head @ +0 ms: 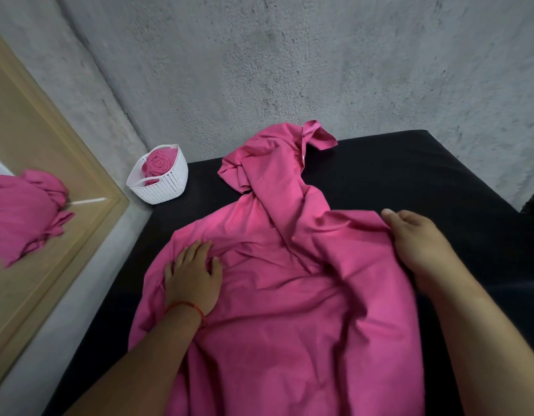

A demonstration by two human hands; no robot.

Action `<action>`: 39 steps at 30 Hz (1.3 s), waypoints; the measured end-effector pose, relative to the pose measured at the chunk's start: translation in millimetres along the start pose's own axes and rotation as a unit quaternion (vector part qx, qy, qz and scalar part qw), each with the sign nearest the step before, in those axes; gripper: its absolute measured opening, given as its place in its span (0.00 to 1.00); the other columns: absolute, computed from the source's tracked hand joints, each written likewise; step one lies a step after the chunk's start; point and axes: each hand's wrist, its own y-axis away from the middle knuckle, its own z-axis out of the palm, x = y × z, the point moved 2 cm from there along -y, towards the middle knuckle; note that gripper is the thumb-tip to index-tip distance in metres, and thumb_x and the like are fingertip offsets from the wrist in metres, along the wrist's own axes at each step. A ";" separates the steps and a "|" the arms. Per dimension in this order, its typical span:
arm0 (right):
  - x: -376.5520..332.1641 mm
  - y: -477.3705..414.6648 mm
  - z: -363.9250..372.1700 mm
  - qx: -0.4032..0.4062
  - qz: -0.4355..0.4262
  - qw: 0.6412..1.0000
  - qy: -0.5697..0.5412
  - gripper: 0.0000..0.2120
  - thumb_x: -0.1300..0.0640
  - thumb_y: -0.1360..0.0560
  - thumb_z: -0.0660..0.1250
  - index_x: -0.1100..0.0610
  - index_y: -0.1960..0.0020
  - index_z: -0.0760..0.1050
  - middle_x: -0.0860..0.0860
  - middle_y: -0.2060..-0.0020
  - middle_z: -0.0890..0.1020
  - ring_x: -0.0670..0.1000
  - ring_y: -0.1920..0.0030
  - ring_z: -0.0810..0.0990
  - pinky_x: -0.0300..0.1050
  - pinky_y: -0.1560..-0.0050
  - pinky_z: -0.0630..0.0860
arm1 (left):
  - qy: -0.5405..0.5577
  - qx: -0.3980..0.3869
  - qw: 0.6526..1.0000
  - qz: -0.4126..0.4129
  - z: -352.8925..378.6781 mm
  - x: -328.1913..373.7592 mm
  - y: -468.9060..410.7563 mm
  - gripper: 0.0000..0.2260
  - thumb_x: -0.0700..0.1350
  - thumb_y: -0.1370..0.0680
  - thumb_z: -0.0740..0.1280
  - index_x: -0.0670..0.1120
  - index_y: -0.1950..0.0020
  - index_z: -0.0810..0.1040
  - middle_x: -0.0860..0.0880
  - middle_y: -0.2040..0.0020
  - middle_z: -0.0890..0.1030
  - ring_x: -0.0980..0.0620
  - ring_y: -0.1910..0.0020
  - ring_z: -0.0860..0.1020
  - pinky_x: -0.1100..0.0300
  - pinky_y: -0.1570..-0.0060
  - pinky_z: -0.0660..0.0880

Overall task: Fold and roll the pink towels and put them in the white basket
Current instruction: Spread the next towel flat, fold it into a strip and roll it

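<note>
A large pink towel [289, 280] lies crumpled over the black surface [409, 175], with a bunched heap of pink cloth at its far end. My left hand [192, 277] rests flat on the towel's left part, fingers spread. My right hand [415, 244] holds the towel's right edge, thumb on top and fingers hidden under the cloth. The white basket [159, 181] stands at the far left corner against the wall. It holds a rolled pink towel [158, 163].
A grey concrete wall runs behind and to the left. A wood-framed mirror [49, 175] leans at the left and reflects the pink cloth. The black surface shows bare at the right and far right.
</note>
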 end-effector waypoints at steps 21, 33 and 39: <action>-11.3 33.2 -49.9 -0.007 0.034 0.993 0.110 0.09 0.51 0.21 0.72 0.53 0.56 0.88 0.55 0.62 0.88 0.58 0.56 0.85 0.51 0.52 0.80 | 0.001 0.005 1.000 0.000 0.6 -1.0 -1.4 0.24 0.57 0.19 0.58 0.54 0.25 0.72 0.51 0.23 0.72 0.47 0.23 0.66 0.39 0.25 0.59; -28.0 19.9 -134.6 0.032 0.126 0.990 -0.050 0.14 0.47 0.21 0.73 0.57 0.43 0.82 0.59 0.43 0.85 0.56 0.53 0.83 0.53 0.45 0.81 | 0.030 0.023 0.999 -0.002 2.4 -2.0 0.7 0.22 0.54 0.20 0.63 0.51 0.26 0.75 0.49 0.25 0.74 0.46 0.25 0.68 0.36 0.27 0.61; 29.3 76.8 -92.8 -0.141 0.164 0.973 -0.084 0.19 0.59 0.22 0.66 0.66 0.34 0.80 0.64 0.42 0.86 0.65 0.40 0.84 0.60 0.33 0.76 | 0.029 0.016 0.999 -0.001 2.7 -2.0 0.5 0.23 0.54 0.20 0.62 0.52 0.26 0.74 0.49 0.24 0.73 0.46 0.24 0.68 0.37 0.28 0.61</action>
